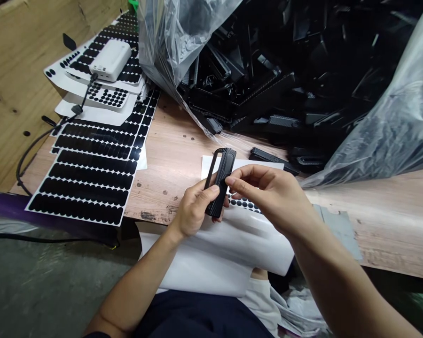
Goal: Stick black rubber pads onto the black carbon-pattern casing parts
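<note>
My left hand (pixel 193 211) is wrapped round a black plastic part (pixel 228 162) with a carbon-fibre-like texture and a long slot along one side. It holds the part tilted above the table's front edge, thumb on its face. My right hand (pixel 273 192) is closed in a pinch at the part's right side, thumb and forefinger touching it. Whether anything small is between those fingertips is hidden. Beneath the hands lies a white sheet with black round stickers (pixel 245 204), partly covered by my right hand. White backing paper (pixel 229 263) drapes over my lap.
A large clear plastic bag (pixel 384 126) full of black plastic parts (pixel 268 94) stands at the back. Loose parts (pixel 268 157) lie before it. At left are stacked sticker sheets (pixel 84 183), a white power bank (pixel 111 58) and its cable (pixel 21 164). A grey piece (pixel 341 230) lies right.
</note>
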Tool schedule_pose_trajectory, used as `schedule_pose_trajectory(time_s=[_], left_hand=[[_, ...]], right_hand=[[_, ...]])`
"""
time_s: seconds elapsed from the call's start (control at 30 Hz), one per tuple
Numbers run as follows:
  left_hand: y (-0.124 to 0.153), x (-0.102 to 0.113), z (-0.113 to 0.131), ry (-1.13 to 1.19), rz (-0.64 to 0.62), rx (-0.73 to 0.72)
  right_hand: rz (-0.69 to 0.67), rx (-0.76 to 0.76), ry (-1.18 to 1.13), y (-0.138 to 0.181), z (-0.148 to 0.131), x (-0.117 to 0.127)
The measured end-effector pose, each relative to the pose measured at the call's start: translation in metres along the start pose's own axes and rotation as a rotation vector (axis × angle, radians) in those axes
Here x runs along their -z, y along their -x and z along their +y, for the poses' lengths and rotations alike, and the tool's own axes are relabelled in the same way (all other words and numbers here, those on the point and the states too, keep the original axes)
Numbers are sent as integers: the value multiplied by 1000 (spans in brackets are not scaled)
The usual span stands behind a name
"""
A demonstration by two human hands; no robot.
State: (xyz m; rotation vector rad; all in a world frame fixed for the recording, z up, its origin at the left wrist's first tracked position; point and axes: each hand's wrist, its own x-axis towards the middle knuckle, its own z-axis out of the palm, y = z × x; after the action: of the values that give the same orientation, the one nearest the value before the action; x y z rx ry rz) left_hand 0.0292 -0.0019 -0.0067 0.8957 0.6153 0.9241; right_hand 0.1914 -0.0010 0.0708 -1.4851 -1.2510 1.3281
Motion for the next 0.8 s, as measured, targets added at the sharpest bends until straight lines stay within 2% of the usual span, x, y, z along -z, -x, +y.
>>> schedule_pose_trajectory(time_s=[0.23, 0.63, 0.8], left_hand=[[0, 0, 0, -5, 1, 3], [0, 2, -1, 22, -32, -19], [0, 2, -1, 29, -27, -2]], right_hand=[[75, 45, 152, 2, -5, -2], [82, 93, 189, 5, -4, -3], [118, 156, 195, 1, 1, -5]])
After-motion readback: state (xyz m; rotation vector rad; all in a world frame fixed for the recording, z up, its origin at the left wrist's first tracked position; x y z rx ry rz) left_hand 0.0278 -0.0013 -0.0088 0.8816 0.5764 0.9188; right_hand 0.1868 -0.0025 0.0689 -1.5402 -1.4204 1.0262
